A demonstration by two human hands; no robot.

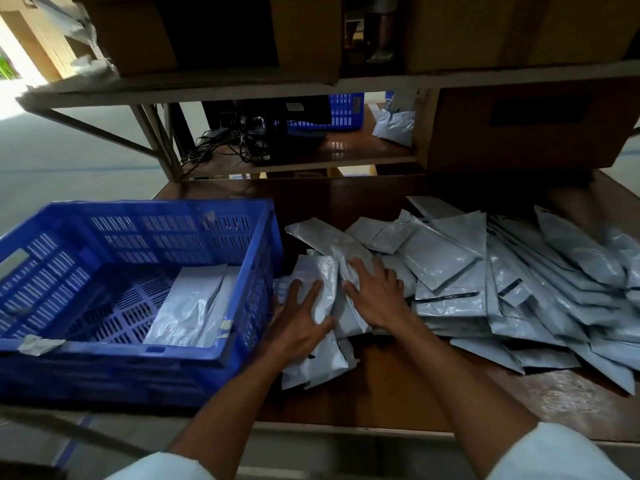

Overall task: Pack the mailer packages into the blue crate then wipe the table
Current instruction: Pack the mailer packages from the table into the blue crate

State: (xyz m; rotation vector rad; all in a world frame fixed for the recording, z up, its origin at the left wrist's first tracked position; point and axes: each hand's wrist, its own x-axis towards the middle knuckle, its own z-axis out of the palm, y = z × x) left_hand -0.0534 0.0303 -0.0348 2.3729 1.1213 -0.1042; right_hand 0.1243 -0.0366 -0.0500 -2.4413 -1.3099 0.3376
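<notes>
A blue slatted crate [242,244] stands at the left end of the brown table and holds a couple of grey mailers [188,304] leaning in its right half. Just right of the crate lies a small stack of grey mailers [322,285]. My left hand [299,320] lies on top of this stack with its fingers spread and its thumb under the stack's edge. My right hand [375,292] presses flat on the neighbouring mailers with straight fingers. A large loose pile of grey mailers [502,278] spreads across the table's right half.
The table's wooden top [398,393] shows bare near its front edge. Behind stands a shelf unit [242,95] with cardboard boxes [214,32] on top, and cables [235,143], another blue crate [346,110] and more mailers [394,124] on its lower board.
</notes>
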